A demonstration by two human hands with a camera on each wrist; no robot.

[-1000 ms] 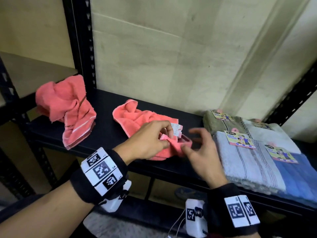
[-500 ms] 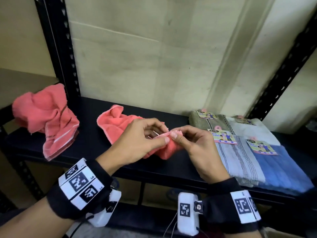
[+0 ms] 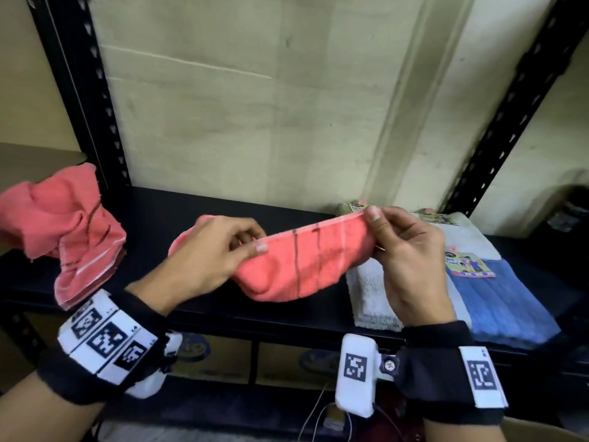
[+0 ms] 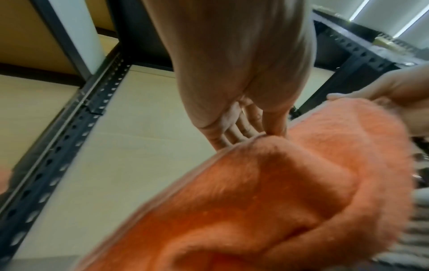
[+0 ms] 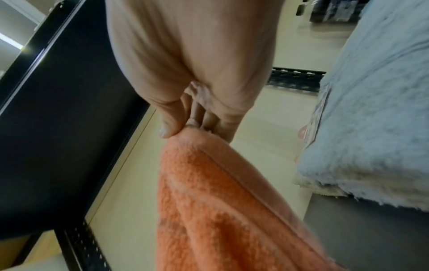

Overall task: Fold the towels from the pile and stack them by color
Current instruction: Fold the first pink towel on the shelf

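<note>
A coral-pink towel with dark stripes is held up above the black shelf, its top hem stretched between my two hands. My left hand pinches the hem at the left end, and my right hand pinches the corner at the right end. The wrist views show the same towel hanging from my fingertips. A second crumpled coral towel lies at the shelf's left end. Folded towels lie flat at the right: grey-white and blue.
Black perforated uprights frame the shelf bay, with a pale wall behind. Paper labels lie on the folded towels. A lower shelf with boxes shows under the shelf edge.
My hands have moved apart and upward, pulling the coral towel's hem taut between them and lifting it off the shelf. The right hand, empty a second ago, now pinches the corner.
</note>
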